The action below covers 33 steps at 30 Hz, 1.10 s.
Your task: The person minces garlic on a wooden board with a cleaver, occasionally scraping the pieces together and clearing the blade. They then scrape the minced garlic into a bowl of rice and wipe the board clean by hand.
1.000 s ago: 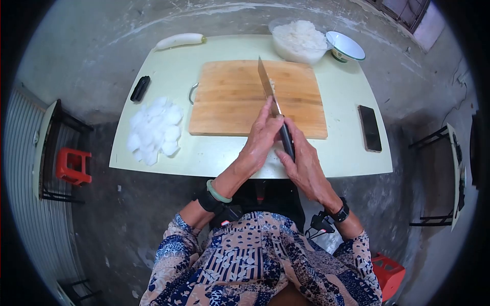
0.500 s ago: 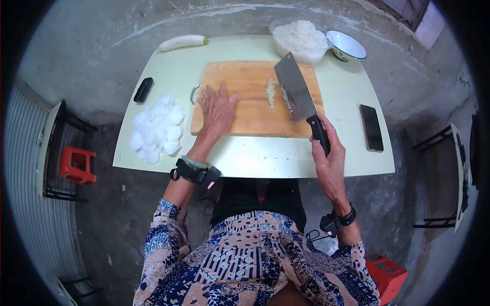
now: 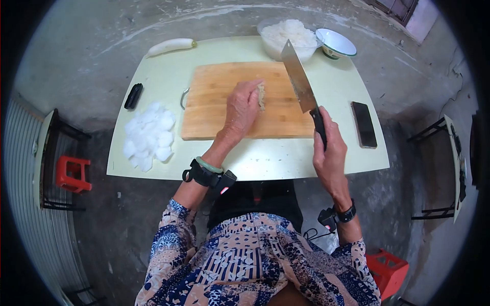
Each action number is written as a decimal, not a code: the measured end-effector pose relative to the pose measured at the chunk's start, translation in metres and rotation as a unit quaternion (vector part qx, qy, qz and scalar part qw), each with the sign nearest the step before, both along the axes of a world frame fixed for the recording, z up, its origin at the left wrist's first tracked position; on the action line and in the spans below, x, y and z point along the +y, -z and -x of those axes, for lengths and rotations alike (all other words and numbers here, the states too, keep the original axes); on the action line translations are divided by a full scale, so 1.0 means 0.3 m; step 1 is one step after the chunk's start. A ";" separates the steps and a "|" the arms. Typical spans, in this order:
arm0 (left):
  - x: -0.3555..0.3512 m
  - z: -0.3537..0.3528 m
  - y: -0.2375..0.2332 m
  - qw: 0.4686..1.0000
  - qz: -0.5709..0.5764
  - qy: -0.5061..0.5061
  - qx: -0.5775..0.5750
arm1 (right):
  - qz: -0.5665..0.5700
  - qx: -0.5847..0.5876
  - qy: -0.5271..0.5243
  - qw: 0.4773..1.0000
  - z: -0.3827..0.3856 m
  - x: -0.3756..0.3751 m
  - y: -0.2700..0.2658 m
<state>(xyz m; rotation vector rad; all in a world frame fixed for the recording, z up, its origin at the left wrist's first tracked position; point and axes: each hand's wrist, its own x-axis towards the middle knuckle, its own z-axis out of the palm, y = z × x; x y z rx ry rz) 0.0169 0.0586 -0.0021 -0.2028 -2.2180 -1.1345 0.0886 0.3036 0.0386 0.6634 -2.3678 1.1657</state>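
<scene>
A cleaver [image 3: 301,79] is in my right hand [image 3: 331,153], which wraps its black handle. The blade is raised over the right side of the wooden cutting board [image 3: 209,122], tip pointing away from me. On the board's middle lies a narrow strip of finely chopped pale bits [image 3: 262,96] that look like minced garlic. Against the strip's left edge, my left hand [image 3: 242,105] is closed, with bent fingers pressed together. Whether any bits are between those fingers is hidden.
Sliced white radish [image 3: 149,136] lies left, near a black object [image 3: 133,96]. At the back are a whole white radish [image 3: 172,46], a clear bowl of white shreds [image 3: 290,41] and a white bowl [image 3: 337,44]. A phone [image 3: 363,125] rests on the right of the table [image 3: 245,160].
My left hand has left the board's left side, moved right to the chopped bits and closed. The cleaver has tilted, and the bits beside it now form one tighter strip.
</scene>
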 end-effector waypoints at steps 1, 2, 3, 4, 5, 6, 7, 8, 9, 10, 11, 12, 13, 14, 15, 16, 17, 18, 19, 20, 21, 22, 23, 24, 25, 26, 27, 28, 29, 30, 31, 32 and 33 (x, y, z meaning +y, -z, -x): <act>-0.004 0.010 -0.003 1.000 -0.008 -0.017 0.000 | -0.021 -0.012 -0.001 1.000 0.011 -0.005 0.008; -0.004 0.014 -0.004 1.000 -0.010 -0.015 0.002 | -0.042 -0.025 -0.003 0.999 0.025 -0.011 0.017; -0.003 0.012 -0.004 0.999 -0.019 -0.024 0.013 | -0.089 -0.064 0.005 0.994 0.033 -0.017 0.014; -0.004 0.009 -0.003 0.999 -0.029 -0.033 0.024 | -0.091 -0.063 0.006 0.994 0.034 -0.016 0.009; -0.007 0.006 -0.003 0.999 -0.032 -0.034 0.027 | -0.079 -0.056 -0.006 0.995 0.038 -0.014 0.003; -0.012 0.004 0.000 0.999 -0.027 -0.037 0.017 | -0.067 -0.050 -0.021 0.996 0.046 -0.016 -0.001; -0.018 0.003 0.005 0.999 -0.023 -0.040 0.005 | -0.045 -0.029 -0.026 0.998 0.048 -0.023 0.001; -0.027 0.006 0.011 0.999 -0.025 -0.042 0.005 | -0.047 -0.029 -0.027 0.998 0.044 -0.033 -0.002; -0.034 0.009 0.017 0.998 -0.029 -0.045 -0.016 | -0.060 -0.042 -0.021 0.997 0.038 -0.041 -0.009; -0.033 0.013 0.026 0.998 -0.034 -0.048 -0.037 | -0.073 -0.054 -0.014 0.996 0.033 -0.043 -0.013; -0.026 0.008 0.019 0.998 -0.038 -0.046 -0.038 | -0.076 -0.055 -0.012 0.996 0.040 -0.039 -0.008; -0.021 0.003 0.012 0.998 -0.014 -0.062 0.012 | -0.053 -0.041 -0.020 0.998 0.057 -0.037 0.003; -0.015 -0.004 0.004 0.995 0.010 -0.079 0.062 | -0.031 -0.028 -0.027 0.999 0.066 -0.034 0.007; -0.015 -0.005 0.004 0.995 0.007 -0.079 0.062 | -0.033 -0.027 -0.028 0.999 0.064 -0.033 -0.006; -0.018 -0.006 0.003 0.997 0.000 -0.070 0.043 | 0.069 -0.162 -0.018 0.984 0.058 -0.031 -0.029; -0.021 -0.005 0.001 0.998 -0.007 -0.060 0.025 | 0.169 -0.292 -0.007 0.941 0.057 -0.031 -0.045; -0.022 -0.001 0.005 0.998 -0.010 -0.059 0.026 | 0.239 -0.305 -0.020 0.922 0.057 -0.039 -0.050; -0.019 0.001 0.009 0.999 -0.019 -0.023 0.022 | 0.237 -0.301 -0.019 0.923 0.058 -0.035 -0.043; -0.014 0.005 0.014 0.999 -0.027 0.014 0.015 | 0.268 -0.309 -0.020 0.912 0.065 -0.032 -0.029; -0.005 0.003 0.001 0.999 -0.028 0.016 0.015 | 0.299 -0.316 -0.021 0.900 0.070 -0.029 -0.016; 0.003 -0.003 -0.011 0.997 0.053 0.031 0.043 | 0.299 -0.316 -0.020 0.900 0.075 -0.025 -0.007; 0.009 -0.009 -0.022 0.988 0.133 0.045 0.071 | 0.324 -0.322 -0.030 0.889 0.080 -0.024 0.000; 0.018 -0.019 -0.029 0.988 0.132 0.046 0.071 | 0.347 -0.328 -0.041 0.877 0.084 -0.023 0.002; 0.030 -0.034 -0.037 0.984 0.161 0.068 0.040 | 0.347 -0.329 -0.040 0.878 0.084 -0.026 -0.004; 0.040 -0.041 -0.040 0.977 0.190 0.090 0.010 | 0.361 -0.327 -0.048 0.872 0.081 -0.029 -0.008; 0.043 -0.042 -0.039 0.978 0.190 0.091 0.009 | 0.375 -0.325 -0.056 0.866 0.078 -0.033 -0.012; 0.045 -0.042 -0.040 0.974 0.204 0.100 0.008 | 0.375 -0.326 -0.055 0.866 0.078 -0.035 -0.012; 0.047 -0.040 -0.041 0.970 0.219 0.110 0.007 | 0.395 -0.322 -0.062 0.858 0.081 -0.035 -0.011; 0.048 -0.039 -0.042 0.969 0.219 0.110 0.006 | 0.414 -0.318 -0.068 0.850 0.082 -0.036 -0.011; 0.049 -0.038 -0.042 0.967 0.229 0.109 0.007 | 0.415 -0.318 -0.067 0.850 0.081 -0.039 -0.016; 0.050 -0.038 -0.042 0.965 0.239 0.108 0.008 | 0.419 -0.310 -0.073 0.850 0.080 -0.042 -0.024; 0.049 -0.039 -0.046 0.965 0.239 0.109 0.007 | 0.423 -0.301 -0.079 0.851 0.079 -0.044 -0.032; 0.048 -0.042 -0.049 0.966 0.237 0.102 0.009 | 0.424 -0.301 -0.078 0.850 0.077 -0.043 -0.036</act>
